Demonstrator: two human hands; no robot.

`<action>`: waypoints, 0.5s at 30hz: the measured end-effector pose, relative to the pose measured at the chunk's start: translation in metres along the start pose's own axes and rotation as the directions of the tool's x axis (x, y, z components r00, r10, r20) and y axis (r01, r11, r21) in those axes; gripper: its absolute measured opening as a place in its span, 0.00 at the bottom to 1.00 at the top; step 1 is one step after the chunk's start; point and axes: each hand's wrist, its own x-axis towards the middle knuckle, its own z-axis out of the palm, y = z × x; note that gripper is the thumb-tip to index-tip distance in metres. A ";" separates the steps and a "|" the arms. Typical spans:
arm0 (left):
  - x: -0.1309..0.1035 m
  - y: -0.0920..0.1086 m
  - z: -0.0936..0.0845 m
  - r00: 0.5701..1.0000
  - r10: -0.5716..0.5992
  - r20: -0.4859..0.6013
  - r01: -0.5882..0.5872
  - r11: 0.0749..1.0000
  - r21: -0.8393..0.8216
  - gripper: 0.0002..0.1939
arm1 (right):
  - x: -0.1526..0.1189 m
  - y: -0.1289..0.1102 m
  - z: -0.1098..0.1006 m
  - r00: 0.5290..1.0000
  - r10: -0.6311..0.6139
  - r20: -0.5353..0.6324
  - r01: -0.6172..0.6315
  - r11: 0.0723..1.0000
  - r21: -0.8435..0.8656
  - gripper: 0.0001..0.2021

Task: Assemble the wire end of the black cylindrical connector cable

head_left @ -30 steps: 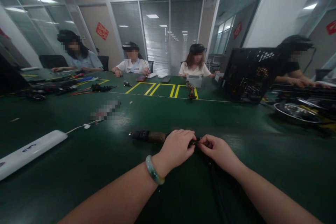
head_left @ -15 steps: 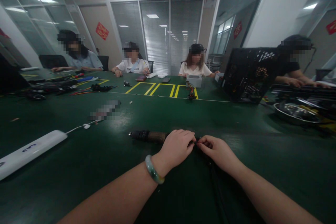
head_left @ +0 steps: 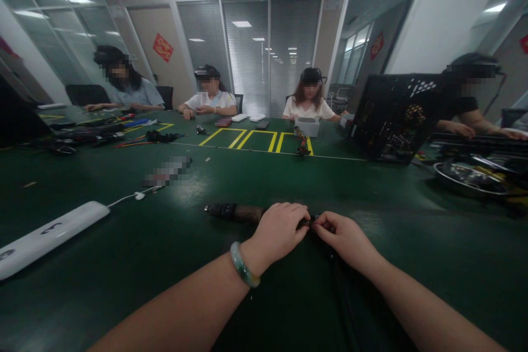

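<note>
Cylindrical tool [head_left: 247, 213] on green table [head_left: 173, 264]; glass partition [head_left: 247, 60], red decoration [head_left: 163, 48] beyond.

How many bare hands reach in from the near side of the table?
2: the left hand, a green bangle at its wrist, lies over a dark tool; the right hand is close beside it. None seems hidden on this side.

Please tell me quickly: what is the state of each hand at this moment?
Left hand: closed over the black-and-brown cylindrical tool.
Right hand: closed in a pinch beside the left hand; what it holds cannot be told.
</note>
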 end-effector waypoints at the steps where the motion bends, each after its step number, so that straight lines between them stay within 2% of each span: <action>1: 0.000 0.000 0.000 1.000 -0.007 -0.006 0.007 1.000 -0.001 0.08 | 0.000 -0.001 0.000 1.000 0.003 0.007 -0.003 1.000 0.002 0.07; 15: -0.001 -0.002 0.001 1.000 0.008 -0.014 -0.008 1.000 -0.016 0.05 | 0.001 0.006 0.001 1.000 -0.008 -0.003 0.008 1.000 -0.003 0.05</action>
